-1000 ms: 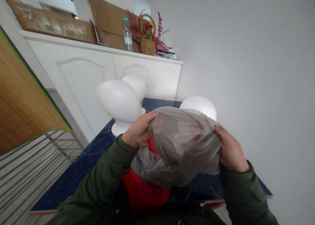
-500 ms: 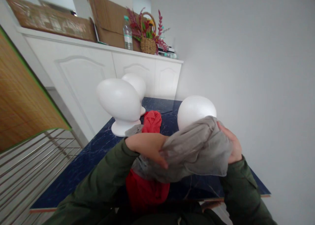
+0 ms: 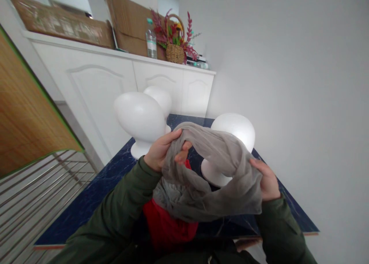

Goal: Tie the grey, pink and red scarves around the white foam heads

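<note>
A thin grey scarf [image 3: 221,148] hangs in an open loop between my hands, above the near part of the table. My left hand [image 3: 165,150] grips the loop's left side, fingers passing through it. At the right end, my right hand [image 3: 266,179] holds the bunched fabric, its fingertips partly hidden behind. Behind the loop stands a white mannequin head [image 3: 236,127], its base seen through the opening. Red cloth [image 3: 170,227] lies below the grey fabric at the near edge, and a bit of red shows through the loop.
Two more white heads, one nearer [image 3: 140,116] and one farther [image 3: 160,98], stand at the left of the dark blue table [image 3: 109,187]. A metal rack [image 3: 43,194] is at left. Behind, a white cabinet [image 3: 98,83] bears boxes, a bottle [image 3: 151,40] and a flower basket [image 3: 174,53].
The grey scarf has been spread from a bunched bundle into an open loop. My left hand has moved up and now grips its left side; my right hand has shifted slightly down and left.
</note>
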The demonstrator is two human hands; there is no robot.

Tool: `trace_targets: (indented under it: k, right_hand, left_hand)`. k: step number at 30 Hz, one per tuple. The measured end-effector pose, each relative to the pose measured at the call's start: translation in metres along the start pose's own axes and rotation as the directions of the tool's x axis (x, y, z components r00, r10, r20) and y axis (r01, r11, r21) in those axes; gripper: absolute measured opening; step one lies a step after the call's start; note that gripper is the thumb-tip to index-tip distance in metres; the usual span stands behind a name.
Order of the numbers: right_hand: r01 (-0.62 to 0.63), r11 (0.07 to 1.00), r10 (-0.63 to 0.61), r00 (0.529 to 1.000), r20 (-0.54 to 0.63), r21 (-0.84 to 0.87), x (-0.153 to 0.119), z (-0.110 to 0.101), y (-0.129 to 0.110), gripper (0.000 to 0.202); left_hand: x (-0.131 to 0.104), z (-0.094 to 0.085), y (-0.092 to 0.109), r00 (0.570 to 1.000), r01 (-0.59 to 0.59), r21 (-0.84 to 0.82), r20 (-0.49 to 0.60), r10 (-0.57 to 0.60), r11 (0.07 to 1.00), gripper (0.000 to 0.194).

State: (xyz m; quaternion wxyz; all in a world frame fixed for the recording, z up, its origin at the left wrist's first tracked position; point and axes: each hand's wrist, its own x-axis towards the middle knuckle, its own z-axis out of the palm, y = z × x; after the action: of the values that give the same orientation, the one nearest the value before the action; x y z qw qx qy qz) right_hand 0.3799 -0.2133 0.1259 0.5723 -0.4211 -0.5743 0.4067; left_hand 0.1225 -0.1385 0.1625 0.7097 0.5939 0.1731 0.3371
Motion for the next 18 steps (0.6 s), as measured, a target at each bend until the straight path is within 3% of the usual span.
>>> trace_targets:
  k: [3,5,8,10,12,14,16,18]
  right_hand:
    - [0.024,0.999,-0.018,0.982,0.190,-0.033,-0.004,0.026,0.008,0.058]
    - [0.099,0.993,-0.070,0.933,0.352,-0.064,-0.007,0.049,0.013,0.075]
    - [0.138,0.987,-0.053,0.775,0.629,-0.087,-0.010,0.082,0.021,0.080]
    - [0.123,0.984,0.018,0.649,0.761,-0.128,-0.011,0.093,0.024,0.063]
    - [0.068,0.988,0.074,0.580,0.811,-0.139,-0.011,0.090,0.025,0.048]
    - [-0.054,0.995,0.097,0.585,0.805,-0.081,-0.013,0.071,0.027,0.048]
    - [-0.178,0.984,0.122,0.611,0.782,-0.014,-0.019,0.038,0.030,0.052]
    - [-0.184,0.983,0.128,0.765,0.631,0.025,-0.027,-0.002,0.032,0.052]
  left_hand:
    - [-0.005,0.011,0.002,0.990,-0.124,0.088,-0.058,0.130,0.988,0.040]
    - [-0.010,0.020,0.001,0.967,-0.225,0.181,-0.082,0.242,0.957,0.044]
    - [-0.018,0.031,0.002,0.934,-0.321,0.263,-0.075,0.351,0.910,0.056]
    - [-0.025,0.034,0.007,0.899,-0.399,0.225,-0.093,0.427,0.889,0.059]
    - [-0.033,0.032,0.015,0.847,-0.488,0.156,-0.154,0.509,0.859,0.059]
    - [-0.042,0.025,0.024,0.775,-0.580,0.103,-0.237,0.586,0.808,0.055]
    - [-0.051,0.016,0.031,0.670,-0.679,0.090,-0.328,0.666,0.728,0.046]
    - [-0.059,0.008,0.035,0.545,-0.749,0.159,-0.406,0.734,0.644,0.039]
